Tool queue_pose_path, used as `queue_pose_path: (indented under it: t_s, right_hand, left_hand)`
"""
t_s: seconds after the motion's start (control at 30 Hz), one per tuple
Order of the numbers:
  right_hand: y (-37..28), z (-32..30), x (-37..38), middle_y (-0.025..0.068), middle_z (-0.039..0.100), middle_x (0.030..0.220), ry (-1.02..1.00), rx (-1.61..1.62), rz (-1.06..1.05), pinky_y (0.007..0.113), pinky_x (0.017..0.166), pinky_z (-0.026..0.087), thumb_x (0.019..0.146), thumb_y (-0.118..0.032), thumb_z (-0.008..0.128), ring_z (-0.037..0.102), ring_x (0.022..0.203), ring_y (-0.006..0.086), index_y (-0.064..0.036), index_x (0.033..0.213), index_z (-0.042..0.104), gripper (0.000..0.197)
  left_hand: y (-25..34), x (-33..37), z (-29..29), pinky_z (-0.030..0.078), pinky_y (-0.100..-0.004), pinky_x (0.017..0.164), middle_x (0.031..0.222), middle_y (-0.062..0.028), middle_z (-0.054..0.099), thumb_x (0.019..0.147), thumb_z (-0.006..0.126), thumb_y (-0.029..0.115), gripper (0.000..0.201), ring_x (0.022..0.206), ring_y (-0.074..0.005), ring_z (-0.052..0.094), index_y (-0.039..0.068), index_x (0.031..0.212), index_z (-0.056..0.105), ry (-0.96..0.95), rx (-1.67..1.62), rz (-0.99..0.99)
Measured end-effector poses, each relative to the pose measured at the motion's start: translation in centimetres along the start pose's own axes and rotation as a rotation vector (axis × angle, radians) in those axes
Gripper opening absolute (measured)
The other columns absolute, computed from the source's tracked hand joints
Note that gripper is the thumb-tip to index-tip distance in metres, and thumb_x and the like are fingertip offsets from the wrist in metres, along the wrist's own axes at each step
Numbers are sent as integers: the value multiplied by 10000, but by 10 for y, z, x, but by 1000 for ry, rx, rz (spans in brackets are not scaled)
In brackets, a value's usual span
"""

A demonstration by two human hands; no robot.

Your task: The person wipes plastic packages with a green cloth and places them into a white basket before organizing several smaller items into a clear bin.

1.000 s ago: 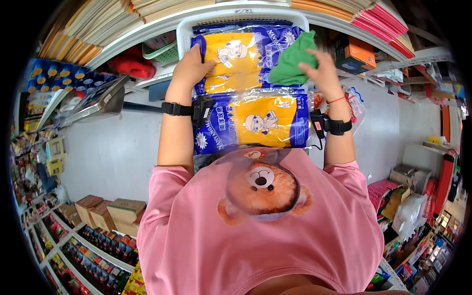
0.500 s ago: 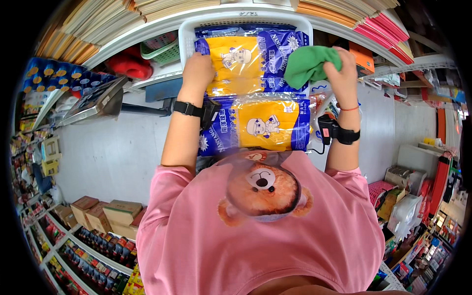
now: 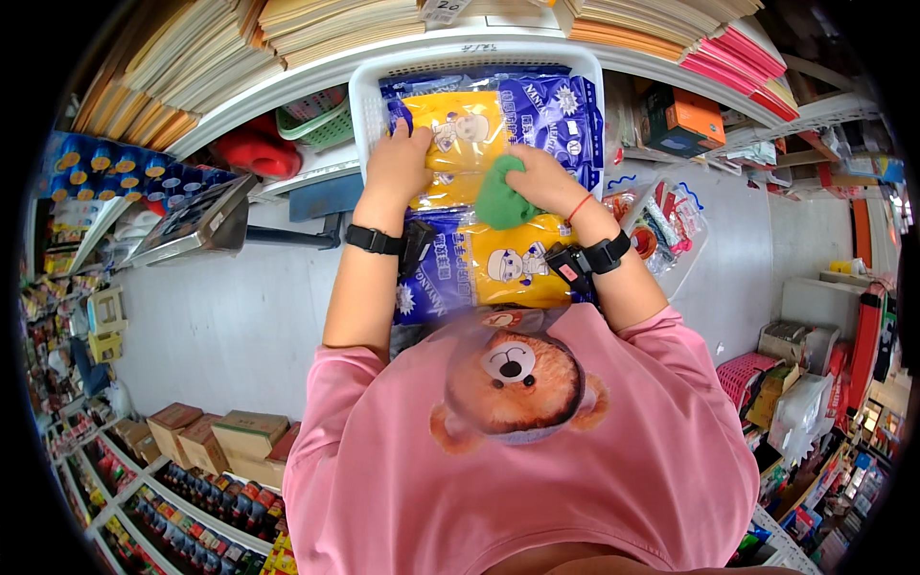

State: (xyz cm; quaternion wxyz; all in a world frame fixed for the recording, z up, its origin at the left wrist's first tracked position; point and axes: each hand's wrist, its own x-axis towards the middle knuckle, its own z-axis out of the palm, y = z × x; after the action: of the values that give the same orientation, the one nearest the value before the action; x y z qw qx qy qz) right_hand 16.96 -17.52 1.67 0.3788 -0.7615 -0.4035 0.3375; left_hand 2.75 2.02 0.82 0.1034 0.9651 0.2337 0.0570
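Left hand (image 3: 400, 165) is pinching the upper blue-and-yellow package (image 3: 465, 120) at its edge; right hand (image 3: 548, 180) is clutching a green cloth (image 3: 501, 199).

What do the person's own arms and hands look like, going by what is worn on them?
The left hand and right hand are gloveless. Short, loose pink fabric sleeves cover the upper arms. Each wrist wears a black strap with a small black boxy device; the right one shows a small reddish label. A thin red cord bracelet circles the right wrist.
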Motion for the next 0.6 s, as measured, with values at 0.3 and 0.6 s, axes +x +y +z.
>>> queue_pose_path:
  t_s: [0.3,0.6]
  right_hand:
    - [-11,-6,-5,159,697,867,-207,33,192,350,750,509,898,-429,589,666,797,252,-2,960,709,448]
    - [-17,-26,-13,107,696,943,-29,1184,430,297,750,549,947,-561,487,681,831,196,32,1082,655,630]
  left_hand:
    - [-7,1,-32,481,-447,852,886,-169,613,843,574,47,84,942,-395,586,30,923,555,105,-413,124]
    - [-4,-13,-49,388,-405,1004,1077,-173,597,893,596,46,73,1316,-379,425,21,913,530,235,-574,214]
